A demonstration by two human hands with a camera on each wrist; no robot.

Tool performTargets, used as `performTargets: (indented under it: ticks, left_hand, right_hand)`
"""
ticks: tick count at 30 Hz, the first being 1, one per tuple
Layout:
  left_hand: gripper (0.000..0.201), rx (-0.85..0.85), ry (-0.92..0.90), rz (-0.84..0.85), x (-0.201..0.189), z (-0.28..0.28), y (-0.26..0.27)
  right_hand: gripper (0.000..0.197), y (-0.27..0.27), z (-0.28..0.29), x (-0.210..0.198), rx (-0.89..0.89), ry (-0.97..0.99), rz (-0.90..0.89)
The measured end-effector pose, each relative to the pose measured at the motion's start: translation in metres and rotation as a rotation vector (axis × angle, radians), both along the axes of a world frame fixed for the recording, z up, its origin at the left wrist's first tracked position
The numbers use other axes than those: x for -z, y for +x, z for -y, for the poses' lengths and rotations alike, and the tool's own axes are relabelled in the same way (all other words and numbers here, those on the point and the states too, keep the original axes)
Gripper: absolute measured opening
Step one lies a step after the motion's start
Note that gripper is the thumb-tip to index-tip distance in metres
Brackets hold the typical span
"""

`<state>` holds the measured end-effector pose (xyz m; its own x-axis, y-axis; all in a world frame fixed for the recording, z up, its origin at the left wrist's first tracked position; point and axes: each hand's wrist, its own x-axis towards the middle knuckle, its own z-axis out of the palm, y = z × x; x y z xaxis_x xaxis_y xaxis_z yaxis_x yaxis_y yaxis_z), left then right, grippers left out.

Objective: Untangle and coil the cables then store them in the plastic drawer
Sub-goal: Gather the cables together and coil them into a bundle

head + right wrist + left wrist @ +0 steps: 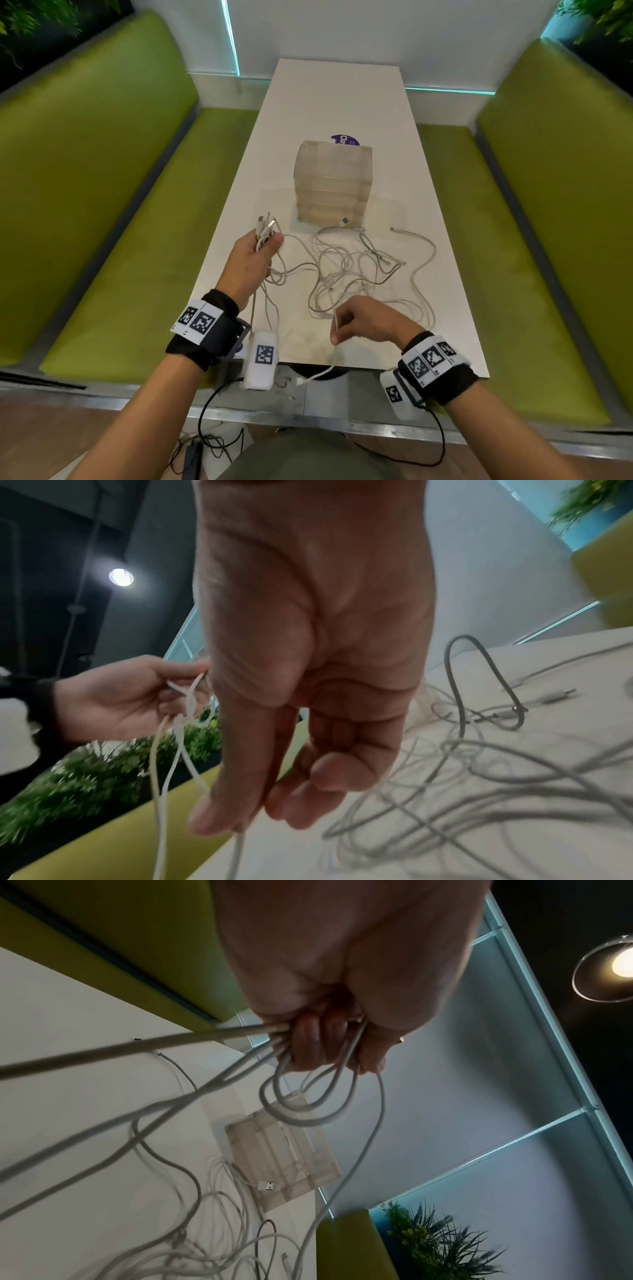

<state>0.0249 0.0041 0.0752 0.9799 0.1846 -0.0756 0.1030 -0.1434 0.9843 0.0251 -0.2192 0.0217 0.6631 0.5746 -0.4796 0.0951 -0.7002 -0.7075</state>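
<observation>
A tangle of white cables point(356, 270) lies spread on the white table point(335, 102) in front of a translucent plastic drawer unit point(332, 181). My left hand point(255, 255) is raised at the table's left and grips a bunch of cable ends, with connectors point(265, 222) sticking up above the fist; loops point(308, 1104) hang below the curled fingers. My right hand point(359, 320) hovers near the table's front edge and pinches one white cable point(240, 842) between thumb and fingers; that cable's end point(308, 377) dangles over the edge.
Green benches point(102, 205) run along both sides of the table. A purple round sticker point(346, 139) shows behind the drawer unit. A loose connector point(394, 229) lies to the right of the unit. Black wires point(212, 442) trail on the floor below.
</observation>
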Motion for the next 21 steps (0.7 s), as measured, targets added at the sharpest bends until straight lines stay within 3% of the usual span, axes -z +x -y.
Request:
performTargets:
  ticks: [4,8,13,15,17,19,21]
  left_hand:
    - [0.020,0.117,0.023,-0.066,0.003,0.001,-0.006]
    - [0.017,0.218,0.079,-0.123,0.005,0.005,-0.013]
    - [0.017,0.343,0.141,-0.153,0.005,0.008,-0.017]
    - [0.019,0.390,0.175,-0.161,0.005,0.010,-0.018]
    - [0.021,0.430,0.185,-0.164,0.005,0.013,-0.019]
    - [0.024,0.464,0.191,-0.163,0.005,0.015,-0.020]
    - [0.022,0.474,0.197,-0.180,0.004,0.015,-0.021]
  right_hand:
    - [0.017,-0.012,-0.006,0.015,-0.042,-0.132,-0.015]
    - [0.053,-0.009,-0.001,0.007,-0.078,-0.280,0.025]
    - [0.089,0.007,0.007,-0.022,0.051,-0.087,0.150]
    - [0.081,0.008,0.004,-0.034,0.140,0.120,0.188]
    - [0.051,0.004,-0.004,-0.040,0.203,0.298,0.176]
    - [0.017,-0.001,-0.012,-0.040,0.227,0.362,0.174]
    - [0.005,-0.004,-0.016,-0.038,0.201,0.360,0.154]
